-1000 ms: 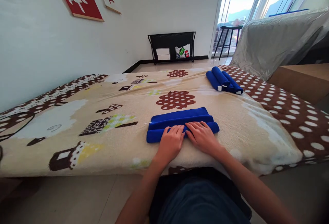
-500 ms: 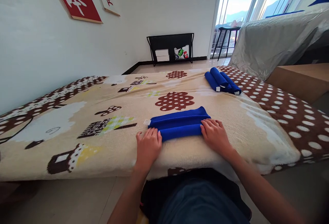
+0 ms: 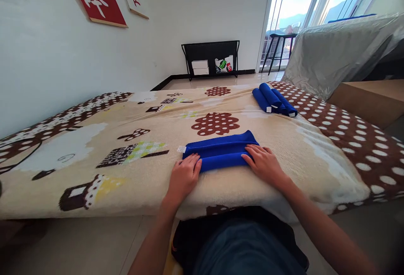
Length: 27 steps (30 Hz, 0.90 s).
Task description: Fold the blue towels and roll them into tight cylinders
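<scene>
A blue towel [image 3: 224, 149] lies partly rolled on the patterned blanket, its near edge forming a thick roll and its far part still flat. At its left end, a small white tag [image 3: 181, 149] sticks out. My left hand [image 3: 186, 174] is curled over the left end of the roll, thumb on the near side. Over the right end, my right hand [image 3: 263, 163] rests with its fingers bent across the towel and its thumb against the roll. Farther back on the right lie several rolled blue towels [image 3: 268, 98], stacked together with white tags showing.
The cream and brown blanket [image 3: 151, 115] covers the wide surface before me. A cardboard box [image 3: 372, 98] and a plastic-covered piece of furniture [image 3: 331, 48] stand at the right. At the back are a black shelf [image 3: 211, 52] and a stool [image 3: 280, 41].
Both hands have shifted slightly forward over the towel, their fingers reaching farther across it. The roll and the stacked towels look nearly the same.
</scene>
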{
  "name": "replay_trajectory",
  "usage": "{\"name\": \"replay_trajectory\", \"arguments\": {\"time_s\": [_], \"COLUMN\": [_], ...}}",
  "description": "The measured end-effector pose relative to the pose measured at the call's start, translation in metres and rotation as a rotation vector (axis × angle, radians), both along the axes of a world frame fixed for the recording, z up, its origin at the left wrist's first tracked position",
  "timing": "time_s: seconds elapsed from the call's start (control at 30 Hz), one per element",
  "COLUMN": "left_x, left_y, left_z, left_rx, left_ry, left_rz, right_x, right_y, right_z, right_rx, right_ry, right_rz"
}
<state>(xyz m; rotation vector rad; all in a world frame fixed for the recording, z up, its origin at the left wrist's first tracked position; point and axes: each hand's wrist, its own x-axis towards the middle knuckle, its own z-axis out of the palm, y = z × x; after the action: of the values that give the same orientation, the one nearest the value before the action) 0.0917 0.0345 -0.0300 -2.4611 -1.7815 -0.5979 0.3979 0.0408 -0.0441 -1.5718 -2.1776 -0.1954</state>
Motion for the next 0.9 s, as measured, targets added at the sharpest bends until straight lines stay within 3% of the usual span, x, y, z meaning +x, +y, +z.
{"name": "replay_trajectory", "arguments": {"time_s": [0.1, 0.2, 0.3, 0.37, 0.47, 0.57, 0.8, 0.9], "left_x": [-0.025, -0.031, -0.012, 0.009, 0.040, 0.051, -0.001, -0.013], "left_y": [-0.003, -0.005, -0.007, -0.006, 0.001, 0.008, 0.008, 0.018], "left_z": [-0.003, -0.002, 0.005, 0.011, 0.015, 0.014, 0.011, 0.016], "left_rx": [-0.003, 0.023, 0.078, 0.073, -0.023, -0.088, -0.013, 0.096], "left_ry": [-0.025, 0.004, 0.069, 0.099, 0.093, 0.050, -0.076, -0.098], "left_rz": [0.004, 0.010, 0.069, 0.056, -0.096, -0.171, 0.032, 0.043], "right_x": [0.029, 0.035, 0.016, -0.005, -0.034, -0.038, 0.028, 0.038], "right_y": [0.001, 0.002, 0.002, 0.001, 0.003, 0.010, 0.028, 0.041], "right_z": [-0.007, -0.006, 0.003, 0.009, 0.016, 0.016, 0.011, 0.014], "right_rx": [0.012, 0.029, 0.063, 0.021, -0.091, -0.116, -0.112, -0.087], "right_ry": [-0.010, -0.034, -0.046, -0.033, -0.012, -0.005, 0.045, 0.065], "right_rz": [-0.062, -0.115, -0.139, -0.035, 0.130, 0.110, -0.142, -0.119]}}
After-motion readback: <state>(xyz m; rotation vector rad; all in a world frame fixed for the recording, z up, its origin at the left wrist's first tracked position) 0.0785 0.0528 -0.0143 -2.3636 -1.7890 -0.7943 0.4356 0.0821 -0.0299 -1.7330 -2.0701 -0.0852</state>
